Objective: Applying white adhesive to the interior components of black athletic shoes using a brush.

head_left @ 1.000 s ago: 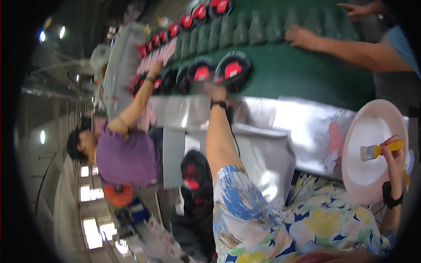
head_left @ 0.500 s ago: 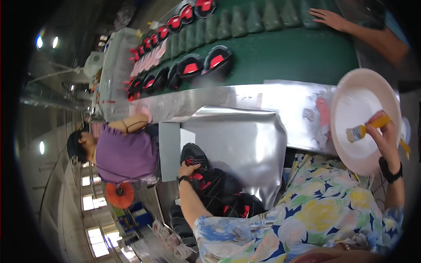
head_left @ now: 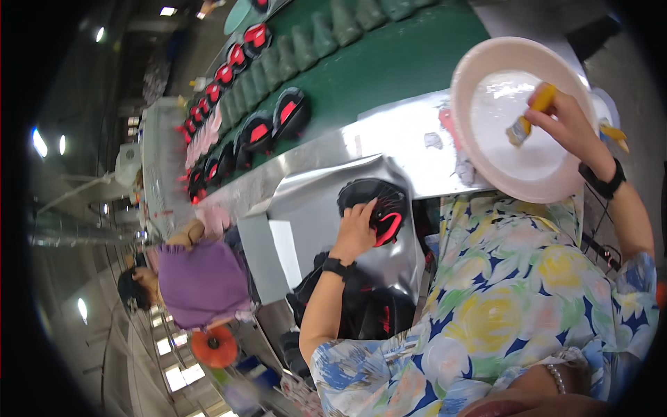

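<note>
My left hand (head_left: 356, 231) grips a black shoe upper (head_left: 372, 189) with red lining, its fingers closed over the side. The upper is above a silvery metal sheet (head_left: 306, 201) with a raised, bent edge. Below it, several more black uppers (head_left: 389, 313) lie heaped on the sheet, partly behind my left forearm. My right hand (head_left: 573, 128) is closed round the yellow handle of a paintbrush (head_left: 543, 97). The brush points down and left over a pale pink basin (head_left: 467, 83) with white liquid in it. Whether the bristles touch the liquid, I cannot tell.
A green conveyor belt (head_left: 368, 73) carries grey-green shoe lasts (head_left: 302, 47) and several black-and-red uppers (head_left: 290, 115). A metal ledge (head_left: 326, 149) runs along it. Another person in a purple top (head_left: 205, 285) works at the left, near an orange round fan (head_left: 213, 347).
My left hand has lifted a shoe upper from the heap, up and to the right. The brush stays in my right hand over the basin. The view has shifted; a co-worker's arm has left it.
</note>
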Demonstrator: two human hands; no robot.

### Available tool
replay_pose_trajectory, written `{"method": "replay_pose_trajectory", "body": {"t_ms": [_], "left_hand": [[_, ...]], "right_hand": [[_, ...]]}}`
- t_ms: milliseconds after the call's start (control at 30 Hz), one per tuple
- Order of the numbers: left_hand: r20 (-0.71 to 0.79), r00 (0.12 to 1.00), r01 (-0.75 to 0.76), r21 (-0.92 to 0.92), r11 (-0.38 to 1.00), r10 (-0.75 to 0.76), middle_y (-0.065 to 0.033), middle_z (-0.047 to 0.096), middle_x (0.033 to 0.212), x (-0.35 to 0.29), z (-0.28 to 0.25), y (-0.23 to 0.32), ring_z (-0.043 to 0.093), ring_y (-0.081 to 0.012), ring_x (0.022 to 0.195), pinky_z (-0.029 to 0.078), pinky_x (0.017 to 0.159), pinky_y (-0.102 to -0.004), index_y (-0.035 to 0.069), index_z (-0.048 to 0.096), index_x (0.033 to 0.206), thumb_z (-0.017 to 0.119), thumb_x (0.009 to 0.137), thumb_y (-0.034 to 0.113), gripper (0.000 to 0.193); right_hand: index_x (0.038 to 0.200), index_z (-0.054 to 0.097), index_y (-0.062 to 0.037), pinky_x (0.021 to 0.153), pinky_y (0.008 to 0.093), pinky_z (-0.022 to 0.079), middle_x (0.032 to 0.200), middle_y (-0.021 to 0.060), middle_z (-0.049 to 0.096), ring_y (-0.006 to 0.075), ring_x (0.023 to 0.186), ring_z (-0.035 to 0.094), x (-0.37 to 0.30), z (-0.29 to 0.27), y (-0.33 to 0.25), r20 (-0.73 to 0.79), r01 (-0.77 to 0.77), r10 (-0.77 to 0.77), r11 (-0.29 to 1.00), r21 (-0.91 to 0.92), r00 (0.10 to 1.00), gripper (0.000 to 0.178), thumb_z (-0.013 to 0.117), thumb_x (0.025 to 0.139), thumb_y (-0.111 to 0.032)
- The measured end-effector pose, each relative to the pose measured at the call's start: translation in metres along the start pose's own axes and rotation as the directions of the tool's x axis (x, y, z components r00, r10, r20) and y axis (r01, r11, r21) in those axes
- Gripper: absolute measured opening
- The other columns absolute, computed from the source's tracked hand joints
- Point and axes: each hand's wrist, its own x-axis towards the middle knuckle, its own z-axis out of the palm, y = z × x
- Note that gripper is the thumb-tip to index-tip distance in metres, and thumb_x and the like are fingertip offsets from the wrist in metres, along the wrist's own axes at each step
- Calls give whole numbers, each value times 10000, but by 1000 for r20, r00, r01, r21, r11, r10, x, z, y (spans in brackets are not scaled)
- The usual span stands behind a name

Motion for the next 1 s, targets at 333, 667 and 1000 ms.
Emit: {"method": "replay_pose_trajectory", "body": {"t_ms": [333,667,1000], "left_hand": [[-239,971,39,117,992,-10,-209,483,1334,20,1,30,511,-384,1192,470,975,-425,79,611,1112,700,812,99,314],[-180,963,-236,-924,300,203,-102,535,1355,80,-96,101,534,-226,1240,481,1009,-395,83,476,1362,530,979,262,427],[-186,961,-252,-896,367,206,-100,551,1339,142,-73,173,548,-227,1217,487,1002,-394,74,487,1355,540,977,238,416]], "right_hand": [[908,632,21,726,434,516,825,228,680,386,773,667,29,44,9,423,109,-30,980,-164,905,255,721,830,-205],[887,582,-27,676,344,474,799,117,626,262,732,613,27,-38,-7,85,104,-90,980,-170,992,175,707,852,-143],[908,576,-26,623,348,459,789,91,642,238,663,610,44,-60,-59,-145,426,-410,898,112,901,204,688,858,-187]]}}
